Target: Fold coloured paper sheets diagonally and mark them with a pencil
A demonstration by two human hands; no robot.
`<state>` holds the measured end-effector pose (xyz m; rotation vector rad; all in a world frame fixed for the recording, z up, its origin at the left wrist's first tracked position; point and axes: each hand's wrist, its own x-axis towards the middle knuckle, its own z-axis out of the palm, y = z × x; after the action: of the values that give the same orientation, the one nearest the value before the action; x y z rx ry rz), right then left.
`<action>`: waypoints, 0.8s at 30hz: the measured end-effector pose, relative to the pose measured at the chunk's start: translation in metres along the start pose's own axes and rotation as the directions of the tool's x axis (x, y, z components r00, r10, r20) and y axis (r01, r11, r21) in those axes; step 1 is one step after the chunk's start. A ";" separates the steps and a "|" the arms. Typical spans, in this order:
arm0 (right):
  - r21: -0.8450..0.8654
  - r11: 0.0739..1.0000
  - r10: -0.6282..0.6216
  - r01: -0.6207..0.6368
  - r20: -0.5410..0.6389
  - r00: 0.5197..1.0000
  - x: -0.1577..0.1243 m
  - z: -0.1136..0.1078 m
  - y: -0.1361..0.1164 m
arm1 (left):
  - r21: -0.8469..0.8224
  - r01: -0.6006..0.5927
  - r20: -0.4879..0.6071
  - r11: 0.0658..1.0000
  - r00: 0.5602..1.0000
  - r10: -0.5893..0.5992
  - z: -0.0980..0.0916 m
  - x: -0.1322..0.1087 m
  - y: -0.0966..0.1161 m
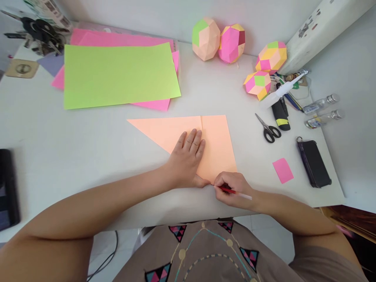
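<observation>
A peach sheet of paper (219, 147) lies in front of me, its left part folded over into a long point, with a crease line near the middle of its far edge. My left hand (188, 160) rests flat on it, fingers extended, the thumb reaching toward the near edge. Close to that thumb, my right hand (235, 190) grips a slim red pen (227, 190) with a pale rear end. Its tip is at the paper's near edge, by the left thumb; any mark there is too small to make out.
Green paper (117, 76) covers pink sheets (152, 105) at the back left. Several faceted paper balls (206, 39) stand at the back. To the right lie scissors (268, 129), a box cutter (280, 113), a pink paper piece (282, 170), a black case (313, 163) and small bottles (321, 103).
</observation>
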<state>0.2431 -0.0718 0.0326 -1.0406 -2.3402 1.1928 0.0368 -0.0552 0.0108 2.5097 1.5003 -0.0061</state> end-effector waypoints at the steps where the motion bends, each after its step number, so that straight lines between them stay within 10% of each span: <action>1: -0.001 1.000 -0.005 0.005 0.001 1.000 0.000 0.000 0.000 | -0.003 0.000 -0.001 1.000 1.000 0.000 0.000 0.000 0.000; 24: 0.096 0.993 0.071 -0.075 0.037 0.997 0.000 -0.002 -0.001 | -0.017 -0.019 -0.030 1.000 0.999 0.019 0.003 0.000 -0.001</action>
<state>0.2439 -0.0712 0.0353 -1.0891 -2.2613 1.3468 0.0358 -0.0552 0.0081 2.5210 1.4811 0.0481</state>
